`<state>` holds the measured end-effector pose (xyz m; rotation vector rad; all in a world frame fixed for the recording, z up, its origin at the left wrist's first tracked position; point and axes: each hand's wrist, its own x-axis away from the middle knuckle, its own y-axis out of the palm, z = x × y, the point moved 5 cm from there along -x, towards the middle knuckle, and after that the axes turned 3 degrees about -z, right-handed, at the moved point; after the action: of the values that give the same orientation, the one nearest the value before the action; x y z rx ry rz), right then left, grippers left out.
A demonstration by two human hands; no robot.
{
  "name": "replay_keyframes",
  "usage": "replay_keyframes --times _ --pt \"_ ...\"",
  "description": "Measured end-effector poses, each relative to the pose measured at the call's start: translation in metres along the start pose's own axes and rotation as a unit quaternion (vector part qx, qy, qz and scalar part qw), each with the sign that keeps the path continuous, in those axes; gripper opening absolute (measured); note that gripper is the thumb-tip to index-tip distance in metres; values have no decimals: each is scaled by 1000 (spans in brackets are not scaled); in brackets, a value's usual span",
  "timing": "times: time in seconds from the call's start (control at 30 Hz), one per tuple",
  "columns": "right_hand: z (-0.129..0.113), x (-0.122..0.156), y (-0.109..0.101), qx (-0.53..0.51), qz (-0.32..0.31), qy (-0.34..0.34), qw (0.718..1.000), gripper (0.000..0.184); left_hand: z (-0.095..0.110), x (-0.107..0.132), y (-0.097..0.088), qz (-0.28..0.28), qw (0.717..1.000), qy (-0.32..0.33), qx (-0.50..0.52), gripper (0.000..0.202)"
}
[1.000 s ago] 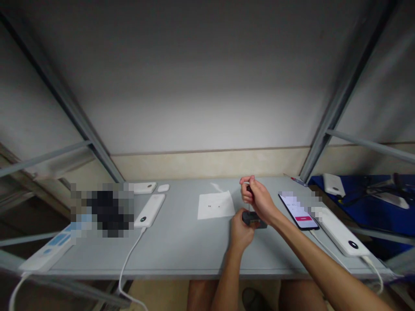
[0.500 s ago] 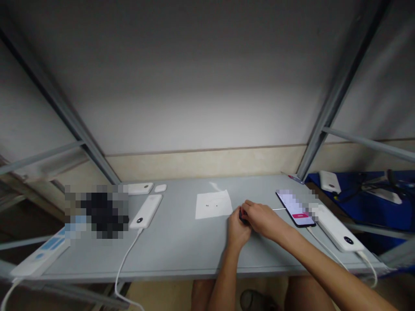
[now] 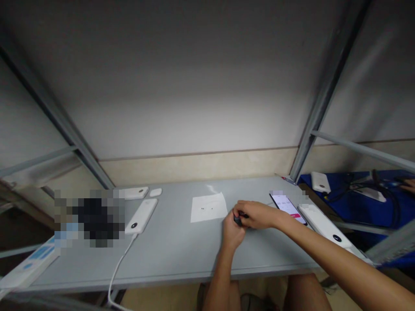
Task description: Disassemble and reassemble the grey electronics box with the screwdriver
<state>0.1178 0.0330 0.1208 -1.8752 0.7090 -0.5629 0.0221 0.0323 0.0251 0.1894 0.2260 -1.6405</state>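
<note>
My left hand (image 3: 232,229) is closed around a small black object (image 3: 238,220), whose kind I cannot make out because the fingers cover most of it. Across it lies my right hand (image 3: 257,214), its fingers pinched on the same black object at the top. The two hands touch, just above the grey desk. To their left is a white sheet of paper (image 3: 209,208) with a few tiny dark specks on it. Beyond my right wrist, a phone (image 3: 285,205) lies face up with its screen lit, partly hidden by the forearm.
White power banks lie at the left (image 3: 142,216) and right (image 3: 324,224) of the grey desk (image 3: 168,255). A white cable (image 3: 119,263) hangs over the front edge. Metal posts (image 3: 304,151) frame the desk. Another person's hand (image 3: 409,185) shows over a blue surface at far right.
The view has shifted slightly to the right. Both hands stay together on the black object, with the right hand turned a little. Another person's hand has appeared at the far right edge.
</note>
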Motion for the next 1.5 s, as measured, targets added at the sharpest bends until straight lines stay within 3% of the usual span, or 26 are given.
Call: replay_keyframes --times 0.1,0.27,0.4,0.57,0.67,0.8,0.9,1.03,1.17,1.3,1.4,1.5 --pt "3 3 0 -25 23 -19 999 28 -1 0 0 -1 1000 -6 6 23" --pt "5 6 4 -6 67 61 996 10 -2 2 -1 -1 1000 -23 -12 15" --pt "-4 8 -10 -63 147 52 986 22 0 2 -1 -5 999 -32 -12 22" --pt "-11 23 -49 -226 305 5 925 26 2 4 -2 4 998 -65 -18 24" --pt "-4 26 -52 -323 355 12 877 29 3 4 -2 6 998 -69 -12 27" --pt "12 19 -29 -386 369 51 844 32 0 4 -2 6 998 -60 -26 27" --pt "17 15 -15 -334 400 63 851 28 -8 4 -2 3 997 -65 -35 27" --pt "14 11 -12 -267 409 59 870 23 -13 3 -3 7 997 -65 -40 25" --pt "9 3 -16 -256 365 31 895 22 -8 1 -2 1 997 -68 -27 25" --pt "18 -13 -8 -328 284 -12 901 33 -3 -4 6 -18 998 -59 26 34" --pt "38 -29 -1 -403 271 -17 874 35 -8 -11 8 -11 998 -60 15 40" --pt "60 -43 -3 -461 324 -4 826 40 -15 -22 6 0 997 -60 -42 30"
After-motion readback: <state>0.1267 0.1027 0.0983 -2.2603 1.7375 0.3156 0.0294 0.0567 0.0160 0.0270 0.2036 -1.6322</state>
